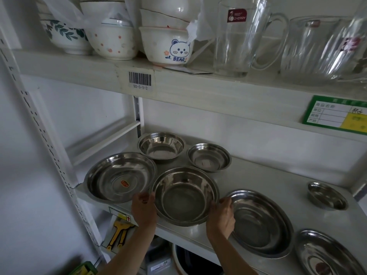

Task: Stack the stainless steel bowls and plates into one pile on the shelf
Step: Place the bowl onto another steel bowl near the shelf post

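2 hands (144, 209) grip bowl (185, 196) rim.

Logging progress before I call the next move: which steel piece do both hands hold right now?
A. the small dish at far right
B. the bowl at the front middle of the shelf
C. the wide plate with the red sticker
B: the left hand and right hand grip opposite rims of the front-middle bowl.

Dim soft light, edges warped, slight blur
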Demonstrator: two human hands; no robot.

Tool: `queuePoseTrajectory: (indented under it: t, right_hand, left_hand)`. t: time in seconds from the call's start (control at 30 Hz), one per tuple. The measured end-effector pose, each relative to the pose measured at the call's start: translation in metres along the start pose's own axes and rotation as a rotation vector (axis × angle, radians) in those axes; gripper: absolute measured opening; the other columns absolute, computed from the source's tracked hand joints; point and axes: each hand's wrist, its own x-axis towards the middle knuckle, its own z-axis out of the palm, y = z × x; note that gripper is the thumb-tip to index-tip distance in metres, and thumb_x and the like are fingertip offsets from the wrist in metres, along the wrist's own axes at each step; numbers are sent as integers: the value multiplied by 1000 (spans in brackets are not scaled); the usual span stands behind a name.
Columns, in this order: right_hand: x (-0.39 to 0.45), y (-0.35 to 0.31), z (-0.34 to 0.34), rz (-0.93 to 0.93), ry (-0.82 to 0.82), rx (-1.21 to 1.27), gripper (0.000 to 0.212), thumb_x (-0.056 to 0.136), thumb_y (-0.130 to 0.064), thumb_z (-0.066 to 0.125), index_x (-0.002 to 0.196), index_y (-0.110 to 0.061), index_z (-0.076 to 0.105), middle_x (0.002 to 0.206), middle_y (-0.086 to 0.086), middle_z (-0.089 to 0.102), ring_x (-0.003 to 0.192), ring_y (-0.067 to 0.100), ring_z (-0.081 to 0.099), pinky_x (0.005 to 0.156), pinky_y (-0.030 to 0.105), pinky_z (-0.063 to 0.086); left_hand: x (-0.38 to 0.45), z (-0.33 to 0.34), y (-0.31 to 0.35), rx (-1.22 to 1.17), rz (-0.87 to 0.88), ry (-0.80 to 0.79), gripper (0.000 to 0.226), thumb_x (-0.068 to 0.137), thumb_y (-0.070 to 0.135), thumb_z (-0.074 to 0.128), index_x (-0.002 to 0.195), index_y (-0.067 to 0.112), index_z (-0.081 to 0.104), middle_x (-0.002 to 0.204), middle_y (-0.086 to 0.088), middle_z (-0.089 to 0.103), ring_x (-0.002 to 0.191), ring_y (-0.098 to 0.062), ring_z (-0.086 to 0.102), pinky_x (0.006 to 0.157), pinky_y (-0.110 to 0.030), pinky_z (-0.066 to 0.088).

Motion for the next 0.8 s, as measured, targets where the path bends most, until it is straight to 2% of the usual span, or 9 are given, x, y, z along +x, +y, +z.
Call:
queuePoseTrajectory:
  t: [0.1, 0.2, 0.27, 0.33, 0.43, 0.5, 0.6, 0.73, 0.8]
  right_hand:
    - [-1, 0, 0, -15, 7, -9, 13, 95, -18, 51, 104, -9, 53, 105, 16, 63, 88, 40, 66, 65, 35, 38]
    - [-1, -4, 1, -6, 45, 19, 12, 94, -22, 53, 101, -12, 55, 102, 15, 66, 81, 37, 63, 64, 34, 37]
    - [1, -9, 1, -11, 69, 62, 13, 94, -25, 55, 97, -13, 58, 96, 13, 68, 71, 32, 57, 63, 33, 36]
    - [3, -18, 3, -35, 63, 96, 21, 94, -31, 55, 96, -12, 60, 90, 12, 69, 73, 31, 59, 64, 32, 37]
    - [8, -38, 11, -63, 4, 156, 30, 94, -40, 52, 95, -11, 61, 82, 5, 64, 76, 26, 62, 67, 32, 44]
    - [14, -52, 22, -60, -50, 191, 31, 95, -42, 50, 97, -12, 61, 85, 3, 65, 82, 25, 64, 72, 35, 49]
    - [24, -73, 39, -57, -141, 259, 38, 95, -42, 49, 101, -8, 64, 90, 5, 69, 84, 24, 66, 73, 34, 50]
    - [36, -102, 59, -40, -254, 281, 38, 96, -41, 49, 103, -8, 65, 97, 9, 69, 94, 29, 65, 73, 31, 42]
    - [44, -116, 69, -36, -299, 287, 37, 96, -40, 48, 102, -8, 66, 96, 9, 69, 93, 28, 64, 74, 31, 42]
  left_hand:
    - [0, -4, 0, 2, -4, -46, 12, 84, 25, 65, 89, 15, 61, 78, -4, 67, 75, -22, 64, 71, -38, 54]
    - [-4, -9, 3, 10, 23, -52, 14, 86, 26, 63, 85, 12, 61, 72, -7, 64, 68, -23, 61, 60, -28, 45]
    - [-6, -13, 8, -13, 42, -72, 16, 88, 24, 63, 82, 9, 60, 68, -8, 62, 62, -20, 58, 58, -25, 43]
    - [-4, -15, 14, -68, 57, -111, 19, 88, 20, 63, 76, 6, 59, 61, -6, 57, 55, -17, 51, 58, -25, 42]
    - [6, -12, 29, -121, 89, -167, 22, 89, 24, 62, 80, 4, 61, 64, -11, 58, 56, -18, 52, 58, -28, 46]
    - [17, -7, 40, -145, 102, -211, 26, 89, 27, 61, 81, 3, 61, 67, -15, 59, 58, -20, 54, 59, -27, 48]
    - [35, 5, 58, -164, 128, -289, 36, 89, 32, 60, 78, -2, 59, 61, -10, 53, 55, -19, 49, 56, -26, 44]
    - [61, 20, 74, -110, 173, -288, 29, 89, 34, 61, 85, 5, 63, 68, -4, 59, 62, -13, 53, 56, -21, 40]
    - [77, 25, 76, -88, 172, -309, 30, 89, 38, 60, 86, 8, 65, 72, -3, 63, 66, -15, 57, 58, -23, 40]
